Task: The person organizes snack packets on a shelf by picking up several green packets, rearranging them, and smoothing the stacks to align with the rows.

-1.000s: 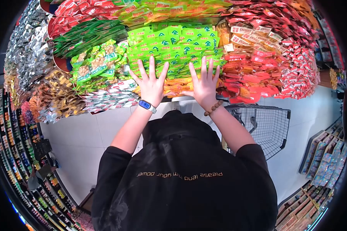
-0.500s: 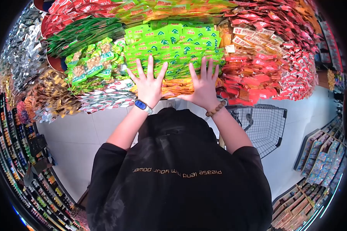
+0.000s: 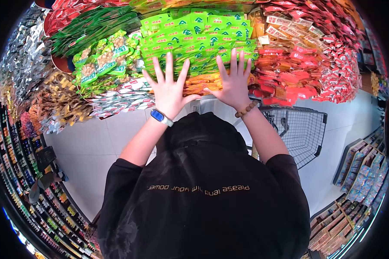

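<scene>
Both of my hands are spread palm down over the front of a display of packaged snacks. My left hand (image 3: 169,93), with a blue-faced wristband (image 3: 158,115), has its fingertips on or just over the lower rows of bright green snack packets (image 3: 196,39). My right hand (image 3: 234,86), wearing a beaded bracelet (image 3: 246,109), lies likewise at the right part of the green packets. Between the hands runs a row of orange packets (image 3: 201,84). Neither hand holds anything; whether the fingers touch the packets is hard to tell.
Clear bags of nuts (image 3: 110,58) lie left of the green packets, and red packets (image 3: 289,64) lie to the right. A wire shopping cart (image 3: 304,134) stands at the right below the display. Stocked shelves (image 3: 21,185) curve along the left; display racks (image 3: 363,172) stand at right.
The display has shifted slightly upward in view. My right hand has moved a little up and to the right; my left hand stays nearly in place, and both remain spread.
</scene>
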`<state>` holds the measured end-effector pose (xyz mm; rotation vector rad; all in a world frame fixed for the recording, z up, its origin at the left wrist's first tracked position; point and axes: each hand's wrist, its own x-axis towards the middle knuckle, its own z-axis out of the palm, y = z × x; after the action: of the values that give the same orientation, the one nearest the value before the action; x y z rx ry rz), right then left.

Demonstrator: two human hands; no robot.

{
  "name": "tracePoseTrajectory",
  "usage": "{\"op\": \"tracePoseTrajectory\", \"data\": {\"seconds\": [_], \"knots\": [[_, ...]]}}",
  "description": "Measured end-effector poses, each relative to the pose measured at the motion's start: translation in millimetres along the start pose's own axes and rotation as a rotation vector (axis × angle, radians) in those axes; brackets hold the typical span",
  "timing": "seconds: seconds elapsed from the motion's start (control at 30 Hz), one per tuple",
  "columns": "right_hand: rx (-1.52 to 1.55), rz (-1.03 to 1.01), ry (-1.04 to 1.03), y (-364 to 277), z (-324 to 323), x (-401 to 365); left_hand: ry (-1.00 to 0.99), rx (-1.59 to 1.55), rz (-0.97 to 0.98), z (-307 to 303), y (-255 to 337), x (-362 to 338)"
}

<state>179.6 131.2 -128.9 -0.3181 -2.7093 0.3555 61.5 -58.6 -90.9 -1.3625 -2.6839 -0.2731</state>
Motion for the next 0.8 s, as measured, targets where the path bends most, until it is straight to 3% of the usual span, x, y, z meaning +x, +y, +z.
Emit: {"op": "tracePoseTrajectory", "data": {"seconds": [0.07,0.17,0.27,0.8], "knots": [[0.006,-0.001,0.013,1,-1,1,0.076,-0.018,0.044,8,8,-18],[0.014,-0.005,0.029,2,0,-1,-0.019,0.073,0.181,25,11,-36],[-0.003,-0.011,0.04,4,2,-3,0.111,0.133,0.238,51,-4,-24],[-0.036,0.033,0.016,0,0,4,-0.005,0.114,0.164,48,-5,-4]]}}
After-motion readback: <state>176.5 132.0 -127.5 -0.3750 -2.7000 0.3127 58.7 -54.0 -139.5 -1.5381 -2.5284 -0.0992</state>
